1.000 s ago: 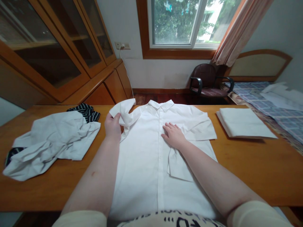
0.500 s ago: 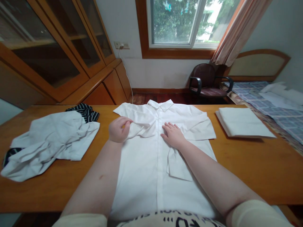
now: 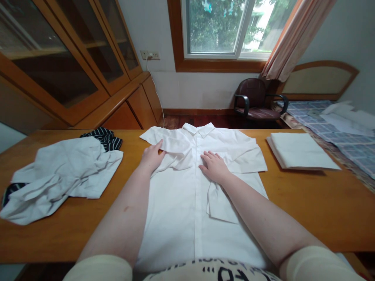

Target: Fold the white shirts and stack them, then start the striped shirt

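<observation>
Head view puts me above a white button-front shirt (image 3: pixel 175 218) laid flat, collar away from me, on a honey-toned wooden table (image 3: pixel 316 210). Both arms reach forward from the bottom of the frame, the left arm (image 3: pixel 114 222) angling in toward the shirt's shoulder and the right arm (image 3: pixel 263 222) slanting across to its chest. My left hand (image 3: pixel 152 157) lies palm down on the sleeve (image 3: pixel 172 144) on my left side, fingers straight and unclenched, though from this angle I can't be sure whether the fingertips are catching any cloth. My right hand (image 3: pixel 214 168) rests palm down beside the placket, fingers released and slightly spread, gripping nothing, with a folded flap of shirt cloth (image 3: pixel 221 205) just below the wrist. Left of the shirt lies a crumpled white garment (image 3: pixel 61 175) against a dark striped cloth (image 3: pixel 101 137); to the right sits a folded white stack (image 3: pixel 299 151). Beyond the table stand a glass-fronted wooden cabinet (image 3: pixel 58 50), a dark armchair (image 3: pixel 254 97) and a bed (image 3: pixel 322 117).
</observation>
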A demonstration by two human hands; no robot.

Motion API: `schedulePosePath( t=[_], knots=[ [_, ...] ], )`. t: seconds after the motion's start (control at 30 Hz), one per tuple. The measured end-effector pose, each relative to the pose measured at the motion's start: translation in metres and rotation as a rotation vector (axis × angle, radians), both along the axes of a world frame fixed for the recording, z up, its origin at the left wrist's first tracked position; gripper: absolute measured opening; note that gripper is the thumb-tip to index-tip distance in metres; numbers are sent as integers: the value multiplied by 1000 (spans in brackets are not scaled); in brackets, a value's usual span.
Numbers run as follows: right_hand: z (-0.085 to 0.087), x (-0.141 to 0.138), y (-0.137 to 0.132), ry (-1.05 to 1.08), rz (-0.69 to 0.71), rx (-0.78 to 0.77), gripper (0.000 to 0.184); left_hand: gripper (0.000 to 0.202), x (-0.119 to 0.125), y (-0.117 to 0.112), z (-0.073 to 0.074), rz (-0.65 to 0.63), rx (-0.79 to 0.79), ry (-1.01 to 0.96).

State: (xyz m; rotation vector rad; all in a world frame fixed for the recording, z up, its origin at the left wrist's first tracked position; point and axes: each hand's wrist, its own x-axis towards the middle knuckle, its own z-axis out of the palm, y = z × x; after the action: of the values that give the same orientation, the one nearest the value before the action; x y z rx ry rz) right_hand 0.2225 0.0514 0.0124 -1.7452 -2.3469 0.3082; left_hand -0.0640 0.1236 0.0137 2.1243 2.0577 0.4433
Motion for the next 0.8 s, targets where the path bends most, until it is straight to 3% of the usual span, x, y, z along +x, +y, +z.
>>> schedulePosePath(
  t=[0.1, 0.2, 0.3, 0.43, 0.5, 0.6, 0.67, 0.8],
  knots=[
    [0, 0, 0, -1, -3, 0, 51, 48, 6, 0, -2, -9, -69, 6],
    [0, 0, 0, 0, -2, 4, 51, 38, 8, 2, -6, 19, 7, 44],
    [1, 0, 0, 1, 3, 0, 51, 26, 9, 2, -4, -35, 110, 32],
    [3, 0, 0, 16, -4, -13, 51, 25, 14, -10, 15, -87, 305, -12],
    [3, 1, 0, 46, -15, -16, 51, 24, 21, -21, 30, -73, 331, 7],
    [2, 2, 1, 104, -36, -22, 51, 26, 35, -39, 50, -5, 238, 58],
    [2, 3, 1, 137, -40, -25, 50, 28, 45, -48, 57, -8, 84, 78],
    [4, 4, -1, 175, -24, -17, 51, 28, 55, -61, 57, -273, -310, -37]
  ],
)
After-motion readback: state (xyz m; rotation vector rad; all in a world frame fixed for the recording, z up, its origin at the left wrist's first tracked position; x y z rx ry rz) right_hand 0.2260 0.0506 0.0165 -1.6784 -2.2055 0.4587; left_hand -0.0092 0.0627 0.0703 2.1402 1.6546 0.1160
